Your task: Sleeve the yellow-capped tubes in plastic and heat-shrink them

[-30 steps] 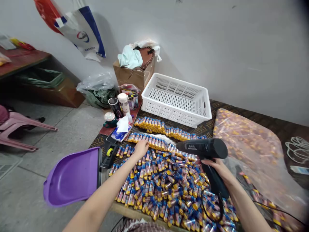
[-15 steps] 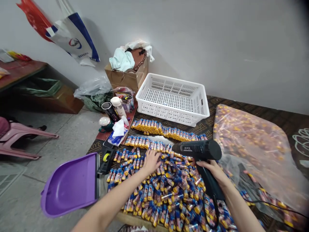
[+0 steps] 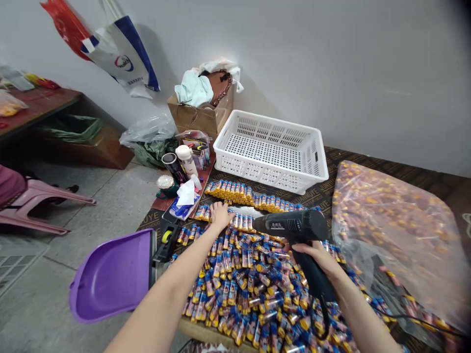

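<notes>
Held in my right hand (image 3: pixel 317 255) is a black heat gun (image 3: pixel 290 225), its nozzle pointing left at the front row of small tubes (image 3: pixel 243 221). My fingers wrap round its handle. My left hand (image 3: pixel 221 214) lies over the left part of that row, fingers stretched out and touching the tubes; what is under the fingertips is hidden. The tubes are clear, with printed wraps and blue and yellow ends. Another neat row of tubes (image 3: pixel 231 190) stands stacked behind. A large loose heap of tubes (image 3: pixel 253 284) spreads below both hands.
Behind the rows stands a white perforated crate (image 3: pixel 270 147). A big plastic bag of tubes (image 3: pixel 397 211) lies at right. To the left are a tape dispenser (image 3: pixel 167 242), a purple dustpan (image 3: pixel 114 279), bottles (image 3: pixel 186 159) and tissues (image 3: pixel 186 193). A cord (image 3: pixel 415 318) runs at right.
My left hand has moved from the edge of the heap up and left onto the front row. The heat gun has shifted slightly left, still in my right hand. The view has turned a little.
</notes>
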`<state>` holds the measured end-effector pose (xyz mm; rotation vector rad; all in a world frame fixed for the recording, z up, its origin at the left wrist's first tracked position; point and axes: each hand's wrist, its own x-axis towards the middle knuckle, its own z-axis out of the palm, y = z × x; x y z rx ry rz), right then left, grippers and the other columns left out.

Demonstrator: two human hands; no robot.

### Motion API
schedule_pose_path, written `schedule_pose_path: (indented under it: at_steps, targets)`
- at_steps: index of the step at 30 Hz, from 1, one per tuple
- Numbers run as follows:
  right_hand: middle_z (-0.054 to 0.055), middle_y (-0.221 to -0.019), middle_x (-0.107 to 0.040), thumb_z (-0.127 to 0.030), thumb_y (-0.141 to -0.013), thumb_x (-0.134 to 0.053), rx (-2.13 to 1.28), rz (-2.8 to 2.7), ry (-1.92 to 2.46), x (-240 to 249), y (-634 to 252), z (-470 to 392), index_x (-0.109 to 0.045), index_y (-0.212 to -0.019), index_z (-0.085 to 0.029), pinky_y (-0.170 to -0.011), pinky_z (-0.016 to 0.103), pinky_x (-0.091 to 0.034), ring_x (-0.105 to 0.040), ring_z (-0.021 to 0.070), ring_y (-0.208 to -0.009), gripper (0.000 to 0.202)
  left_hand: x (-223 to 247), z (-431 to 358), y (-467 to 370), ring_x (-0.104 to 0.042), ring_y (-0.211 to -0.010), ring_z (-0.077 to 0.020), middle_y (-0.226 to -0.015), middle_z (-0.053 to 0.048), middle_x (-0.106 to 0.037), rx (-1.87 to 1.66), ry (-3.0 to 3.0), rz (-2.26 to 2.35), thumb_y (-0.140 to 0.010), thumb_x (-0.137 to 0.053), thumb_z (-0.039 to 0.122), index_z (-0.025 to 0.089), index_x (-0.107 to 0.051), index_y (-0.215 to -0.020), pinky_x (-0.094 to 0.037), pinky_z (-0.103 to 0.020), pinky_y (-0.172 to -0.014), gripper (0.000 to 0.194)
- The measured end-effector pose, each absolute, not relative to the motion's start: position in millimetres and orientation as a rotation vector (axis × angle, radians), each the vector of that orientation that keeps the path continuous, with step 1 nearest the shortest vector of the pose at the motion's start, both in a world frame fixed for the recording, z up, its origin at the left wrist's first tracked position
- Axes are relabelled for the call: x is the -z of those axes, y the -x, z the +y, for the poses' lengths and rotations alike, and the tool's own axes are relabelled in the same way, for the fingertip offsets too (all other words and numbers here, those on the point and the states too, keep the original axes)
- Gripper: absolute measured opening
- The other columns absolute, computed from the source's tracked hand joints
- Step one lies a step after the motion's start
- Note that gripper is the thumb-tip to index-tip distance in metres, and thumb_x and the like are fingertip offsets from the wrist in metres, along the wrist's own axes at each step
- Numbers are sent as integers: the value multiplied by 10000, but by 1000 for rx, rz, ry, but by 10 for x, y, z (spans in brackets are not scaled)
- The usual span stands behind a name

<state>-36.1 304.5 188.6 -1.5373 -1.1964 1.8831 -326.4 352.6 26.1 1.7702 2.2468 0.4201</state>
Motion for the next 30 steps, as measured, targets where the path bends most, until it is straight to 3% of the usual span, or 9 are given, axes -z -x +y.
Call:
schedule_pose_path:
  at_steps: [6,11,14,17,19,22,26,30]
  targets:
    - [81,-677,-693,-354,-586,-726,-1720,-1131,1741,-1697,-7,3047,-632,-750,-137,-458,283,-460,-598,174,-467,288,-254,3135,3182,-455,-987,-265,-939,-101,-571,-461,-1856,2144,-740,-583,283,166,-636,-912,-278,-455,-976,215]
    - [78,-673,-696,-340,-597,-719,-1774,-1098,1704,-1657,102,3095,-648,-757,-133,-437,266,-451,-590,162,-459,272,-268,2518,3200,-508,-927,-198,-878,-37,-603,-568,-1973,1994,-802,-506,249,216,-636,-836,-266,-433,-1023,138]
    - [58,-624,-677,-325,-613,-703,-1896,-1122,1575,-1699,356,3136,-650,-794,-130,-423,254,-437,-577,155,-448,271,-267,2444,3343,-520,-960,-194,-922,-43,-612,-722,-1923,2073,-826,-464,226,223,-632,-858,-263,-436,-1035,171]
    - [56,-661,-683,-314,-615,-691,-1972,-1146,1447,-1730,643,3196,-638,-810,-133,-420,252,-432,-582,155,-449,272,-318,2689,3551,-465,-1112,-238,-1134,-102,-559,-678,-1719,2340,-805,-499,262,204,-605,-1017,-296,-414,-1010,244]
    - [62,-703,-692,-304,-610,-688,-1979,-1185,1413,-1743,801,3236,-636,-830,-132,-427,253,-431,-587,154,-458,284,-369,2935,3669,-403,-1195,-298,-1269,-157,-464,-527,-1504,2493,-748,-576,352,182,-511,-1182,-320,-429,-978,470]
    - [76,-731,-695,-309,-606,-683,-1971,-1261,1385,-1762,917,3268,-640,-867,-124,-442,263,-433,-587,158,-470,322,-417,3234,3769,-428,-1156,-358,-1221,-197,-473,-270,-1254,2516,-606,-687,452,169,-419,-1244,-358,-462,-913,747]
    - [100,-763,-694,-354,-609,-672,-1954,-1291,1436,-1788,824,3258,-640,-899,-120,-435,278,-434,-592,169,-466,374,-391,3346,3802,-447,-1140,-349,-1171,-174,-499,-229,-1195,2488,-542,-728,416,180,-433,-1159,-365,-438,-903,723]
    - [100,-743,-697,-359,-613,-662,-1908,-1285,1570,-1797,742,3272,-633,-902,-128,-420,272,-435,-592,169,-453,371,-346,3237,3813,-539,-1051,-293,-1114,-146,-553,-260,-1176,2437,-601,-692,364,202,-391,-1165,-408,-355,-829,659]
